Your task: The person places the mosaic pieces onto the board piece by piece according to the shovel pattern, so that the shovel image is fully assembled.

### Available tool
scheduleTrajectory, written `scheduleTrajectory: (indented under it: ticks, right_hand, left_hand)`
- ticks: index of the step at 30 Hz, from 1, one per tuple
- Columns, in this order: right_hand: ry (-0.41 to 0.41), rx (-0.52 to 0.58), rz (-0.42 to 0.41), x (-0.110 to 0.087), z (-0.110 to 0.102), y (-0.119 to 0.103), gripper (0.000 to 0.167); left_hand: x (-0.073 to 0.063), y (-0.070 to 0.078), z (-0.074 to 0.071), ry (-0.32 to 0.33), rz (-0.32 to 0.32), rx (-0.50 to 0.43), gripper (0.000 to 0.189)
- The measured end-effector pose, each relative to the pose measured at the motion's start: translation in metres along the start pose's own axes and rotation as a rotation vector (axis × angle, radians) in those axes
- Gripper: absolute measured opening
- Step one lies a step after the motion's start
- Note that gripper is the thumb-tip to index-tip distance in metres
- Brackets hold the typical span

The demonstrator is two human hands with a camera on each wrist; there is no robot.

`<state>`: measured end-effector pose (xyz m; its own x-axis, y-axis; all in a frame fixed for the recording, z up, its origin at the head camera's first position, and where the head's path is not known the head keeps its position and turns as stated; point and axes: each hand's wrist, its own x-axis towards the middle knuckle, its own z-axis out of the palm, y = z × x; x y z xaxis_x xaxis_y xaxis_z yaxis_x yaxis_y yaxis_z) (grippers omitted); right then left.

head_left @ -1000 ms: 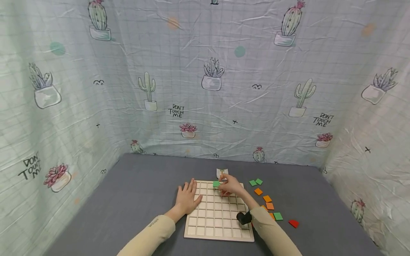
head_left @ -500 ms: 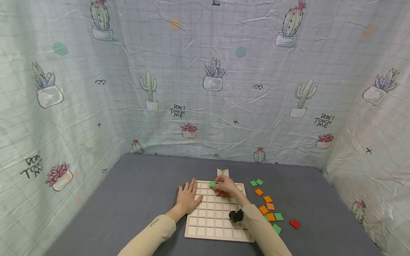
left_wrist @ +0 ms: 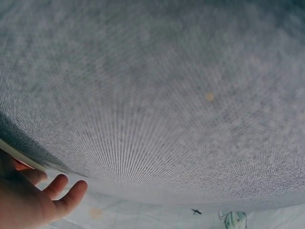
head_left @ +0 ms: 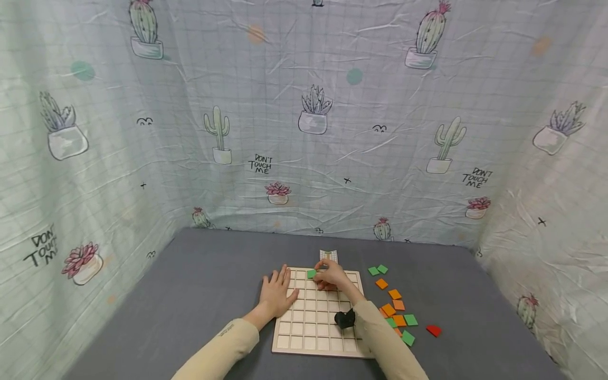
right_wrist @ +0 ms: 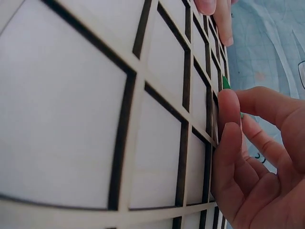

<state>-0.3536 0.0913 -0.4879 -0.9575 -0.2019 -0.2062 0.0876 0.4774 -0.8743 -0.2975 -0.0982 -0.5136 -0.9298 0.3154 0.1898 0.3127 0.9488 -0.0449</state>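
A square wooden grid board (head_left: 304,329) with shallow compartments lies on the grey table. At its far row my right hand (head_left: 332,275) pinches a green square tile (head_left: 311,274) between thumb and fingers. In the right wrist view only a sliver of that green tile (right_wrist: 226,82) shows past the fingertips of my right hand (right_wrist: 252,157). My left hand (head_left: 275,294) rests flat on the board's left edge, fingers spread. The left wrist view catches part of my left hand (left_wrist: 38,202) beside the board's edge.
Right of the board lie several loose tiles, among them an orange tile (head_left: 395,294), a green tile (head_left: 408,338) and a red piece (head_left: 434,330). A small card printed with a grid (head_left: 329,256) sits behind the board. A cactus-print curtain (head_left: 304,200) surrounds the table.
My right hand has moved left along the board's far row, carrying the green tile with it. My left hand has stayed in place on the board's edge.
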Motion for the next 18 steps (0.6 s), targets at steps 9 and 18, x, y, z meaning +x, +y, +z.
scheduleTrajectory:
  ticks: [9, 18]
  right_hand:
    - [0.002, 0.0, -0.011, -0.0038, -0.0006, -0.0008, 0.03]
    - [0.012, -0.024, -0.013, -0.0011, 0.0002, 0.0015, 0.029]
  left_hand:
    - [0.0008, 0.002, -0.0021, 0.004, 0.001, -0.005, 0.064]
    - [0.0013, 0.0013, -0.0008, 0.005, -0.003, -0.015, 0.064]
